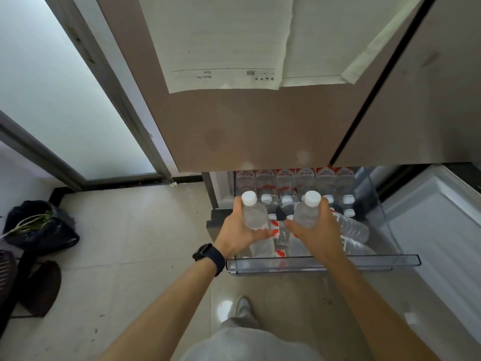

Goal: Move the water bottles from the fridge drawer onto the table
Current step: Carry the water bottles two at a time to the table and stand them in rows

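A clear plastic fridge drawer (322,264) stands pulled out at the bottom of the fridge. Inside it are several small water bottles (304,183) with white caps and red labels, some upright at the back, some lying down at the right. My left hand (235,234) grips one upright bottle (253,213) above the drawer's left side. My right hand (316,234) grips a second upright bottle (308,209) beside it. Both held bottles are raised above the ones in the drawer. No table is in view.
The brown fridge door (260,126) with paper sheets taped on rises above the drawer. A white open compartment door (437,230) lies to the right. A black bag (39,225) and dark items sit on the tiled floor at the left. My foot (242,307) stands below the drawer.
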Motion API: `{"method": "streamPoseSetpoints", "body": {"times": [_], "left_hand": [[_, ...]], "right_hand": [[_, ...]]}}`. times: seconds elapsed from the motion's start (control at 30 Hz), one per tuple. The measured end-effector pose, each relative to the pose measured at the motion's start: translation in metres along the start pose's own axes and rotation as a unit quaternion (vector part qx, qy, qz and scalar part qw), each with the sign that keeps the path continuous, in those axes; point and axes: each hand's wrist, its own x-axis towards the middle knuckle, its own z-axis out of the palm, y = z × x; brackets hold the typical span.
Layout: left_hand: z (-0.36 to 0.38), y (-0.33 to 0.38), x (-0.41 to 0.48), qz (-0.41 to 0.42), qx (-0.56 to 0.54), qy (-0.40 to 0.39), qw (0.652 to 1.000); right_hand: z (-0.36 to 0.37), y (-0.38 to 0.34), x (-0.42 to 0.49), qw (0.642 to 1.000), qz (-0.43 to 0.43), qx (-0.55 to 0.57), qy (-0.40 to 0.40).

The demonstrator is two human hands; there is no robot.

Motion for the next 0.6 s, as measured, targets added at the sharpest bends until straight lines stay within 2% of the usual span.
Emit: {"method": "streamPoseSetpoints", "body": {"times": [0.13, 0.3, 0.43, 0.6], "left_hand": [[0.009, -0.001, -0.001, 0.032, 0.039, 0.020, 0.999], [0.021, 0.002, -0.013, 0.025, 0.014, 0.071, 0.997], [0.029, 0.015, -0.037, 0.045, 0.008, 0.110, 0.993], [0.024, 0.050, -0.090, 0.090, -0.030, 0.236, 0.967]], "right_hand": [[0.001, 0.005, -0.003, 1.000, -0.002, -0.003, 0.015], [-0.004, 0.008, -0.015, 1.000, -0.024, -0.015, 0.009], [-0.021, 0.011, -0.024, 0.999, -0.042, 0.020, 0.000], [-0.055, -0.003, -0.051, 0.990, -0.092, 0.097, 0.051]]}}
